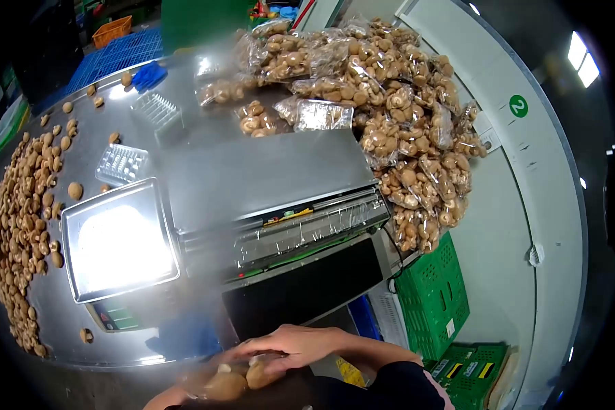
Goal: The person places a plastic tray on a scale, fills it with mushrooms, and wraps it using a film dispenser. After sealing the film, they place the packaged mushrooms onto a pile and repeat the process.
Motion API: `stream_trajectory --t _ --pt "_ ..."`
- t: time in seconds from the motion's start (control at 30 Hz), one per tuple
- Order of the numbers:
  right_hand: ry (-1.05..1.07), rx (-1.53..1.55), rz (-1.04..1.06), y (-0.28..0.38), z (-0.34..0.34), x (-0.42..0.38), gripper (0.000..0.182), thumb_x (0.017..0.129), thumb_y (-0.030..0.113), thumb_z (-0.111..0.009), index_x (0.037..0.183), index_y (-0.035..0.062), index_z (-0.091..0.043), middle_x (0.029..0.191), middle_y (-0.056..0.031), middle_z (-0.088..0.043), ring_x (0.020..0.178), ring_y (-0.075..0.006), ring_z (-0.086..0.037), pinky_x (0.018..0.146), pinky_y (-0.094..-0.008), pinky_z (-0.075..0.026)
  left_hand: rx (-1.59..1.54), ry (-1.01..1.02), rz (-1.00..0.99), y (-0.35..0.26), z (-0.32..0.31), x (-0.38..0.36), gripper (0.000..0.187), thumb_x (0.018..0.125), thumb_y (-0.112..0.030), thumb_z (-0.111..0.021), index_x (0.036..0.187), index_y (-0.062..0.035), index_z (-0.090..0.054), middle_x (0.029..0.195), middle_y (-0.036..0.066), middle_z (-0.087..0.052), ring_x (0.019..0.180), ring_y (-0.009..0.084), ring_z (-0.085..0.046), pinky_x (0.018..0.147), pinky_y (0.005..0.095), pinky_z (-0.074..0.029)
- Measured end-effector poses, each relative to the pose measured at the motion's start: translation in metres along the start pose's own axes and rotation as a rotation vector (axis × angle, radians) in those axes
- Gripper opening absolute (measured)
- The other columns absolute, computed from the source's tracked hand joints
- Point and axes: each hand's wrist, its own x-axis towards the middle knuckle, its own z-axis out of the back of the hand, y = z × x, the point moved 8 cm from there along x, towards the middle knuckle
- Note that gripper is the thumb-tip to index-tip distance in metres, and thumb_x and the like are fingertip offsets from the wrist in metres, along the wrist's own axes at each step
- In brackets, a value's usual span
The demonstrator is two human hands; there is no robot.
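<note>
Low in the head view, close to my body, is a pack of brown mushrooms [227, 385], with blurred clear film around it. My right hand [290, 347] curls over its top and right side, fingers closed on it. Of my left hand [173, 396], only a blurred part shows at the pack's left; its fingers are hidden. Just beyond my hands stands a film wrapping machine [263, 164] with a black plate [304, 287] at its front. Clear film [307, 236] lies along its roller.
A shiny metal tray [75, 273] sits on a scale [116, 318] at left. Loose mushrooms [24, 225] spread along the table's left side. Wrapped mushroom packs [403, 109] are heaped at right, above a green crate [434, 294]. Clear plastic trays [121, 164] and a blue glove [149, 76] lie farther back.
</note>
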Motion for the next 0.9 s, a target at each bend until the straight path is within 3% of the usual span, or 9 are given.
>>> stream_trajectory --t 0.07,0.1,0.33,0.5,0.53,0.7,0.73,0.77,0.9 --pt "-0.060 -0.045 0.072 -0.024 0.005 0.005 0.039 0.093 0.016 -0.052 0.131 0.0067 -0.049 0.088 -0.0071 -0.065 0.062 -0.0117 -0.056 0.059 -0.0272 -0.045 -0.064 -0.052 0.000 0.000 0.004 0.002 0.048 0.094 -0.036 -0.047 0.122 0.0021 -0.048 0.120 0.019 -0.051 0.104 0.0320 -0.053 0.088 0.0408 -0.044" --pt "-0.001 0.023 -0.179 -0.033 0.011 0.006 0.040 0.099 0.031 -0.045 0.129 0.0057 -0.052 0.091 -0.0084 -0.066 0.053 -0.0106 -0.054 0.052 -0.0252 -0.046 -0.097 -0.078 -0.001 0.001 0.006 0.002 0.047 0.094 -0.036 -0.047 0.121 0.0023 -0.048 0.119 0.019 -0.052 0.103 0.0320 -0.053 0.087 0.0407 -0.045" --pt "-0.128 0.300 -0.322 -0.066 0.027 0.020 0.048 0.100 0.042 -0.037 0.116 0.0056 -0.063 0.065 -0.0023 -0.060 0.040 -0.0068 -0.046 0.038 -0.0205 -0.040 -0.261 -0.258 -0.067 0.003 0.021 -0.010 0.045 0.094 -0.035 -0.048 0.118 0.0032 -0.050 0.109 0.019 -0.059 0.091 0.0318 -0.060 0.079 0.0397 -0.050" --pt "-0.698 0.242 -0.447 -0.043 0.142 -0.006 0.059 0.096 0.053 -0.038 0.093 0.0006 -0.065 0.054 -0.0036 -0.058 0.031 -0.0102 -0.047 0.026 -0.0229 -0.034 -0.303 -0.396 -0.127 0.015 0.048 -0.016 0.035 0.093 -0.029 -0.048 0.107 0.0022 -0.054 0.090 0.018 -0.065 0.074 0.0294 -0.066 0.065 0.0371 -0.053" --pt "-0.761 0.297 -0.332 -0.035 0.178 -0.016 0.054 0.097 0.048 -0.037 0.103 0.0000 -0.061 0.072 -0.0086 -0.065 0.047 -0.0142 -0.060 0.038 -0.0268 -0.049 -0.333 -0.478 -0.136 0.009 0.048 -0.021 0.029 0.093 -0.026 -0.048 0.101 0.0018 -0.055 0.083 0.018 -0.064 0.071 0.0285 -0.065 0.063 0.0355 -0.052" --pt "-1.331 0.453 0.626 0.085 0.353 -0.092 0.044 0.102 0.039 -0.031 0.121 0.0018 -0.045 0.092 -0.0102 -0.061 0.074 -0.0168 -0.063 0.054 -0.0250 -0.053 -0.357 -0.589 -0.195 0.011 0.063 -0.033 0.026 0.092 -0.023 -0.050 0.099 0.0014 -0.055 0.081 0.016 -0.064 0.069 0.0273 -0.064 0.062 0.0345 -0.052" --pt "-1.019 0.506 0.855 0.111 0.371 -0.090 0.046 0.102 0.035 -0.034 0.126 -0.0043 -0.039 0.107 -0.0154 -0.059 0.099 -0.0243 -0.062 0.082 -0.0309 -0.055 -0.353 -0.598 -0.192 0.015 0.064 -0.032 0.025 0.092 -0.022 -0.050 0.099 0.0013 -0.055 0.081 0.016 -0.063 0.068 0.0272 -0.064 0.062 0.0344 -0.052" --pt "-1.051 0.488 0.935 0.122 0.383 -0.092 0.044 0.100 0.027 -0.040 0.125 -0.0084 -0.038 0.116 -0.0187 -0.056 0.109 -0.0287 -0.058 0.098 -0.0337 -0.049 -0.349 -0.606 -0.191 0.018 0.066 -0.030 0.024 0.092 -0.022 -0.050 0.098 0.0012 -0.055 0.080 0.016 -0.063 0.068 0.0271 -0.064 0.062 0.0343 -0.052" --pt "-1.055 0.123 0.420 0.091 0.361 -0.028 0.038 0.094 0.011 -0.047 0.127 -0.0072 -0.042 0.118 -0.0187 -0.057 0.103 -0.0282 -0.062 0.095 -0.0336 -0.050 -0.345 -0.605 -0.189 0.015 0.064 -0.023 0.022 0.092 -0.019 -0.050 0.098 0.0010 -0.055 0.081 0.016 -0.063 0.069 0.0268 -0.064 0.062 0.0340 -0.051"
